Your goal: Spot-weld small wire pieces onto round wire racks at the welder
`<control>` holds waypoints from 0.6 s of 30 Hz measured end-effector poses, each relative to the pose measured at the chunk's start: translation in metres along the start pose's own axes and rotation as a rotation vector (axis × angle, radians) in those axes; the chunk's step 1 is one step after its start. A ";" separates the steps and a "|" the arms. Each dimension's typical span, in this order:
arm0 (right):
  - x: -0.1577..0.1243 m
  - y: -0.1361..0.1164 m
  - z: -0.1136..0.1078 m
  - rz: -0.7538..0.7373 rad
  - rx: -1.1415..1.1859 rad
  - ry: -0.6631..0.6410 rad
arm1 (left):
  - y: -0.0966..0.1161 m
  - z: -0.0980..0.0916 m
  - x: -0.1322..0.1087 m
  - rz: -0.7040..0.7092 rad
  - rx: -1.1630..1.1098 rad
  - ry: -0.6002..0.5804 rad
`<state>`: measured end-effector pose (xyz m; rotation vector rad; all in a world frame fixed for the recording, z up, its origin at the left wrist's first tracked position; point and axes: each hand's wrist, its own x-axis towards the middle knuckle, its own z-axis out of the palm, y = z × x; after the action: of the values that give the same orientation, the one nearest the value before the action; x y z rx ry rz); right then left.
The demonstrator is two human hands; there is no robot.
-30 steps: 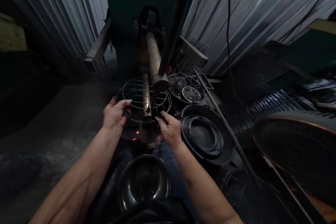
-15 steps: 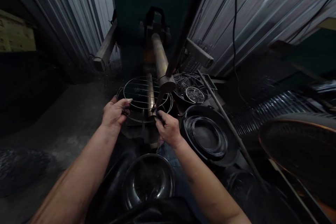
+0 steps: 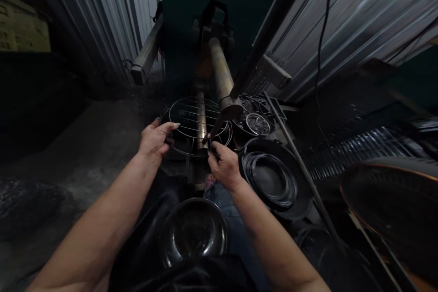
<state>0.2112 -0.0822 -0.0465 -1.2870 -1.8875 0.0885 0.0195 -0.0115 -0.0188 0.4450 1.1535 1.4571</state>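
Observation:
A round wire rack (image 3: 191,128) with parallel bars lies between the two arms of a machine. My left hand (image 3: 155,139) grips its left edge, with the thumb stretched over the wire. Near the rack's front right edge, my right hand (image 3: 224,164) is closed in a pinch; what its fingers hold is too dark and small to make out. Just beyond those fingers, a thin dark rod meets the lower metal bar (image 3: 201,121) of the machine. The thick upper cylinder (image 3: 222,75) hangs above the rack.
A shiny metal bowl (image 3: 194,232) sits at my lap. To the right stand a black tub (image 3: 244,150) with coiled wire rings (image 3: 289,187), a pile of wire pieces (image 3: 258,123) and a long slanted bar (image 3: 301,159). A yellow crate (image 3: 25,27) is at far left.
The whole scene has shifted slightly to the right in view as the head turned. Both hands keep their places at the wire rack, with little visible movement against it.

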 end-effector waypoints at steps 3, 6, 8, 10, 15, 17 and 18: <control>0.000 0.003 0.000 -0.032 -0.038 -0.035 | 0.000 0.000 0.002 0.005 0.008 0.025; 0.000 0.006 0.001 -0.053 -0.065 -0.054 | 0.000 0.000 0.003 0.007 0.006 0.024; 0.000 0.007 0.002 -0.061 -0.089 -0.058 | 0.000 0.000 0.003 0.012 0.000 0.026; 0.000 0.007 0.002 -0.067 -0.119 -0.080 | 0.000 0.000 0.003 0.017 0.003 0.034; 0.002 0.006 0.004 -0.076 -0.149 -0.109 | 0.002 -0.001 0.002 0.034 0.064 0.043; 0.004 0.004 0.004 -0.070 -0.160 -0.121 | 0.004 -0.001 0.002 0.028 0.091 0.046; 0.005 0.003 0.003 -0.062 -0.172 -0.135 | 0.005 0.000 0.003 0.024 0.105 0.041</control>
<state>0.2108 -0.0753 -0.0471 -1.3648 -2.0865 -0.0200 0.0161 -0.0086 -0.0161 0.5051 1.2650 1.4367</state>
